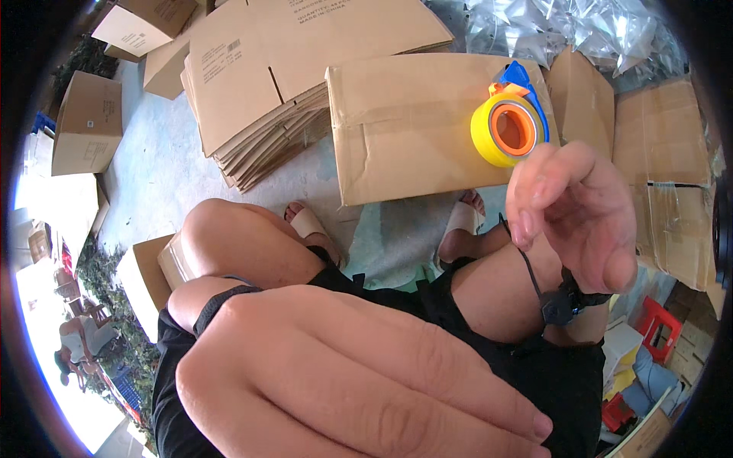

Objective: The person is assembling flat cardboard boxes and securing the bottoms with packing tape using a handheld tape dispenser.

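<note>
My left hand (343,366) is close up, above my lap, its fingers stretched out and nothing visibly in it. To the right my right hand (576,210) is raised with the palm showing and the fingers loosely curved, apart and holding nothing. A black band with a dangling cord (561,301) is at the right wrist. Just beyond the right fingertips, a tape dispenser (519,80) with a blue handle, orange parts and a yellow roll rests on a closed cardboard box (412,126). Neither hand appears to touch the dispenser or box.
Flattened cartons (252,84) form a stack beyond my knees. Clear plastic bags (565,30) lie at the far right, above more cardboard boxes (660,137). An open box (145,275) stands by my left knee. Someone else (84,336) sits at far left; a red stool (658,328) is at right.
</note>
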`<state>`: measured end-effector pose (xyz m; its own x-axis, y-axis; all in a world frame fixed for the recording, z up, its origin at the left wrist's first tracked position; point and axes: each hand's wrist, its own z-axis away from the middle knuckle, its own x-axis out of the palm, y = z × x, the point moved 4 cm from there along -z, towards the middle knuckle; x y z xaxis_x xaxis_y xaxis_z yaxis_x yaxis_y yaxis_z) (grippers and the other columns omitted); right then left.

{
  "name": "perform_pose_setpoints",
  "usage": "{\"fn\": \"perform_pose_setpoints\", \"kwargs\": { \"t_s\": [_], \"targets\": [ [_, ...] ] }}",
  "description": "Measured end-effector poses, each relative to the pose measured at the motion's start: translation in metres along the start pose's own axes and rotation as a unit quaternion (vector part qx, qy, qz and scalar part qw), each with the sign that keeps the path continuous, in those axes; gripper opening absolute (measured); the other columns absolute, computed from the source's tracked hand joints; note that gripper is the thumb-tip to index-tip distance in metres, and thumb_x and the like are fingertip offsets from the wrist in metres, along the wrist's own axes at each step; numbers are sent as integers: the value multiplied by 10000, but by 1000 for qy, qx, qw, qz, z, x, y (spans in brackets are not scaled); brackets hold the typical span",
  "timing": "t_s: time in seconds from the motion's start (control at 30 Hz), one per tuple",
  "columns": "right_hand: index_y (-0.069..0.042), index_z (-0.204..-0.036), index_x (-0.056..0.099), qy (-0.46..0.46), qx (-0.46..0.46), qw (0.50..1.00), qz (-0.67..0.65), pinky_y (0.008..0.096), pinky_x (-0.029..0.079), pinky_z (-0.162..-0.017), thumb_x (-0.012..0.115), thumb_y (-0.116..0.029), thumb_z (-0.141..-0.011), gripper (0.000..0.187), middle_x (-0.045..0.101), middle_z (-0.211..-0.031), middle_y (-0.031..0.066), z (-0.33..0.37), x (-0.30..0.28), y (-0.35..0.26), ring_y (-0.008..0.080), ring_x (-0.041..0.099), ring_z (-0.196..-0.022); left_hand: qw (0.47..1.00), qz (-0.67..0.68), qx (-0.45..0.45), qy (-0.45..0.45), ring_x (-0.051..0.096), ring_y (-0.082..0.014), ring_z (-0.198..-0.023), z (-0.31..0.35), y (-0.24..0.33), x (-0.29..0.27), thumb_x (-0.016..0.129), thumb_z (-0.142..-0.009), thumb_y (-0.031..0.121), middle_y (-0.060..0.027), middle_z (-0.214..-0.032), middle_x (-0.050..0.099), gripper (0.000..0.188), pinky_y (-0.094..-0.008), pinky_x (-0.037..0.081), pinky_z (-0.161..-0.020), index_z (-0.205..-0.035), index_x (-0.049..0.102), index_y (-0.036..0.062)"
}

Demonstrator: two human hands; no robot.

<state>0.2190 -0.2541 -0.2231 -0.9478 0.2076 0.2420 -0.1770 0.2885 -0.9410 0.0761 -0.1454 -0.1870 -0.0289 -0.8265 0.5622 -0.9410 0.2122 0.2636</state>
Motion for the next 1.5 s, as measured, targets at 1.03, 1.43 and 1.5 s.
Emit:
{"fn": "perform_pose_setpoints", "kwargs": {
  "t_s": [1.03, 1.43, 1.5],
  "targets": [
    [51, -1244, 579, 27, 76, 994, -72, 263, 474, -838, 701, -215, -895, 455, 614, -1074, 83, -2, 2, -2, 130, 576, -945, 813, 421, -351, -194, 347, -559, -1400, 3, 22, 2, 583, -912, 655, -480, -1450, 325, 1147, -607, 358, -1110, -1434, 188, -287],
    [-10, -1206, 597, 37, 91, 995, -29, 229, 447, -802, 681, -172, -939, 323, 607, -1033, 26, 9, 3, -8, 74, 563, -946, 559, 505, -614, -235, 110, -512, -1505, 6, 39, 5, 757, -666, 791, -458, -1572, -15, 1506, -511, 233, -1190, -1550, -31, -140],
    [-11, -1203, 599, 52, 89, 994, -21, 218, 444, -782, 678, -175, -951, 311, 600, -1023, 22, 11, 3, -6, 61, 550, -930, 640, 441, -497, -387, 45, -531, -1502, 9, 39, -2, 747, -670, 800, -459, -1560, -125, 1498, -507, 202, -1197, -1558, -29, -123]
  ]
}}
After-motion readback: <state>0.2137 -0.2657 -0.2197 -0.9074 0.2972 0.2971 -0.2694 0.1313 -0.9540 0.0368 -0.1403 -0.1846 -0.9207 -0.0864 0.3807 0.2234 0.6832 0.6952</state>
